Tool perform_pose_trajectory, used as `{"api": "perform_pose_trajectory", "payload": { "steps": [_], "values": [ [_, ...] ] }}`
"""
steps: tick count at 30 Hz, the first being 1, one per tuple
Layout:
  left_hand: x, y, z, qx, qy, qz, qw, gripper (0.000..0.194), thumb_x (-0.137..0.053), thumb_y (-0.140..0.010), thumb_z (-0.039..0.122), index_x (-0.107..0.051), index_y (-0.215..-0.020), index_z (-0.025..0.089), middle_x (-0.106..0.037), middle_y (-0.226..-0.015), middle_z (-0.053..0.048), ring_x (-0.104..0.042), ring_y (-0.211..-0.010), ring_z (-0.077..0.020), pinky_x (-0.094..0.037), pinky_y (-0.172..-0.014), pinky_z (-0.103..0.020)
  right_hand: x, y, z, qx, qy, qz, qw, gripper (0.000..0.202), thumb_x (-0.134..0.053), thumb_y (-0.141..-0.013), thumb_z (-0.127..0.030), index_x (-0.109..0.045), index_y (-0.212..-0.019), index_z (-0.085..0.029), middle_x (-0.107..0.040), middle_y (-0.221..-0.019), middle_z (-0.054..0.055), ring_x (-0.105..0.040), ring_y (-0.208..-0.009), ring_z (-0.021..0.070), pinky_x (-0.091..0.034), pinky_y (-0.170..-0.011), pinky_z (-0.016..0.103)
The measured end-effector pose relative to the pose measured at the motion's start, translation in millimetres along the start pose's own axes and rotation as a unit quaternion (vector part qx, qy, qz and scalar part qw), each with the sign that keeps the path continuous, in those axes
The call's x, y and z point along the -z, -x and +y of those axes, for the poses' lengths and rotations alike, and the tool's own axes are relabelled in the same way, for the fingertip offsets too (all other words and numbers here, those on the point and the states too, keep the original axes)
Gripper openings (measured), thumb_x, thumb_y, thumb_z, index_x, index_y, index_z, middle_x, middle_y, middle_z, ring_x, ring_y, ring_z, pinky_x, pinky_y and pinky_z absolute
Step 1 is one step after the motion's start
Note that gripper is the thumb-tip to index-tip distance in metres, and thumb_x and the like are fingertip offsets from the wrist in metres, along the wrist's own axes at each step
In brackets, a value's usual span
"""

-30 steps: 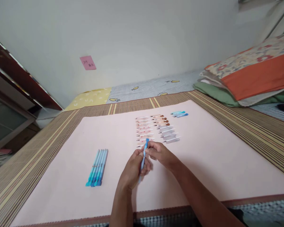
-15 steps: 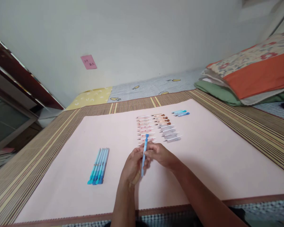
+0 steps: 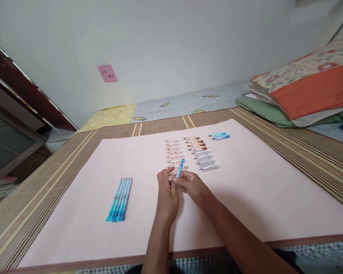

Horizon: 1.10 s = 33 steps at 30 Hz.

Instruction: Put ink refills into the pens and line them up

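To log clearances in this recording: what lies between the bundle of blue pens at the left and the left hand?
Only a bare stretch of pink sheet separates the blue pens from the left hand, in the head view.

Pink paper, brown-and-cream striped mat

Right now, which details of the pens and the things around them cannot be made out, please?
- Head view: lower end of the held pen, hidden by the hands.
- Head view: nearest pale pens, partly covered by the left hand.
- Head view: writing on the note, too small.
- Head view: pillow, cut off by right edge.
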<state>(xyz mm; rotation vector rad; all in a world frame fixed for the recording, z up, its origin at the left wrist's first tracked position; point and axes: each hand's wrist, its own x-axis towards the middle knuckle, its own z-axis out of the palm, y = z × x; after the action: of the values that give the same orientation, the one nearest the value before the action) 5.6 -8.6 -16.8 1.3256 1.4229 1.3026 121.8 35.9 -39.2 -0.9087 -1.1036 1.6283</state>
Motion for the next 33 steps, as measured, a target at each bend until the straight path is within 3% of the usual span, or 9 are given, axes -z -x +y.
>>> {"api": "perform_pose_trajectory", "payload": {
  "steps": [5, 10, 13, 16, 20, 23, 26, 30, 33],
  "values": [
    [6.0, -5, 3, 0.08, 0.08, -0.011, 0.994, 0.042, -0.069, -0.083, 0.037, -0.057, -0.118, 0.017, -0.065, -0.105, -0.008, -0.063, -0.075, -0.0158, -0.051, -0.076, -0.033, 2, -2, -4, 0.007, -0.019, 0.004, 1.0, 0.042, -0.084, -0.066, -0.048, -0.053, -0.064, -0.02, -0.052, -0.051, -0.005, -0.037, -0.045, 0.0076, -0.024, -0.047, 0.024],
    [11.2, -5, 4, 0.192, 0.147, -0.139, 0.96, 0.054, -0.064, -0.08, 0.064, -0.065, -0.09, 0.011, -0.07, -0.073, -0.008, -0.06, -0.054, -0.0152, -0.047, -0.06, -0.03, 18, -2, -21, 0.004, -0.034, 0.005, 0.999, 0.037, -0.086, -0.066, -0.045, -0.062, -0.07, -0.017, -0.045, -0.048, -0.008, -0.025, -0.042, 0.0044, -0.013, -0.044, 0.024],
    [10.2, -5, 5, 0.192, 0.178, -0.176, 0.949, 0.054, -0.064, -0.08, 0.064, -0.068, -0.085, 0.011, -0.065, -0.06, -0.005, -0.05, -0.045, -0.011, -0.04, -0.053, -0.026, 26, -2, -29, 0.016, -0.042, -0.001, 0.999, 0.035, -0.085, -0.067, -0.045, -0.069, -0.076, -0.015, -0.043, -0.048, -0.008, -0.023, -0.042, 0.0042, -0.009, -0.044, 0.025],
    [7.5, -6, 6, 0.132, 0.178, -0.142, 0.965, 0.04, -0.072, -0.078, 0.053, -0.064, -0.078, 0.014, -0.062, -0.059, -0.001, -0.046, -0.047, -0.0095, -0.037, -0.053, -0.024, 28, -2, -31, 0.022, -0.058, -0.004, 0.998, 0.032, -0.085, -0.068, -0.042, -0.073, -0.079, -0.014, -0.04, -0.047, -0.008, -0.023, -0.042, 0.0043, -0.008, -0.045, 0.026],
    [2.3, -3, 8, 0.038, 0.068, -0.022, 0.997, 0.024, -0.074, -0.077, 0.037, -0.058, -0.075, 0.018, -0.055, -0.061, 0.003, -0.045, -0.055, -0.0111, -0.034, -0.056, -0.024, 22, -3, -25, 0.015, -0.097, 0.021, 0.995, 0.029, -0.085, -0.066, -0.039, -0.075, -0.078, -0.014, -0.038, -0.047, -0.008, -0.022, -0.044, 0.0045, -0.009, -0.045, 0.026],
    [-2.3, 1, 10, -0.027, -0.035, 0.055, 0.998, 0.017, -0.068, -0.08, 0.029, -0.055, -0.073, 0.021, -0.048, -0.063, 0.005, -0.041, -0.058, -0.0121, -0.032, -0.056, -0.024, 16, -5, -18, 0.004, -0.132, 0.031, 0.991, 0.028, -0.084, -0.065, -0.038, -0.075, -0.076, -0.014, -0.037, -0.049, -0.008, -0.021, -0.046, 0.005, -0.01, -0.044, 0.025],
    [-6.5, 1, 11, -0.05, -0.038, 0.078, 0.995, 0.014, -0.068, -0.081, 0.028, -0.057, -0.078, 0.021, -0.051, -0.068, 0.004, -0.046, -0.062, -0.013, -0.037, -0.059, -0.025, 14, -7, -15, 0.001, -0.154, 0.029, 0.988, 0.026, -0.083, -0.065, -0.037, -0.075, -0.074, -0.015, -0.037, -0.05, -0.007, -0.02, -0.047, 0.0057, -0.01, -0.044, 0.026],
    [-7.6, -3, 9, 0.062, 0.13, -0.002, 0.99, 0.042, -0.075, -0.075, 0.05, -0.062, -0.099, 0.018, -0.058, -0.068, 0.002, -0.049, -0.055, -0.0121, -0.039, -0.053, -0.024, 19, -8, -19, 0.019, -0.14, 0.041, 0.989, 0.027, -0.083, -0.066, -0.038, -0.075, -0.076, -0.015, -0.036, -0.05, -0.007, -0.022, -0.047, 0.0061, -0.012, -0.044, 0.026],
    [-4.8, -6, 7, 0.159, 0.202, -0.082, 0.963, 0.055, -0.063, -0.079, 0.066, -0.065, -0.091, 0.012, -0.058, -0.057, 0.001, -0.041, -0.042, -0.009, -0.028, -0.044, -0.023, 23, -6, -25, 0.035, -0.124, 0.054, 0.99, 0.027, -0.084, -0.067, -0.037, -0.075, -0.077, -0.014, -0.037, -0.05, -0.007, -0.023, -0.047, 0.0059, -0.011, -0.046, 0.027]
  ]
}}
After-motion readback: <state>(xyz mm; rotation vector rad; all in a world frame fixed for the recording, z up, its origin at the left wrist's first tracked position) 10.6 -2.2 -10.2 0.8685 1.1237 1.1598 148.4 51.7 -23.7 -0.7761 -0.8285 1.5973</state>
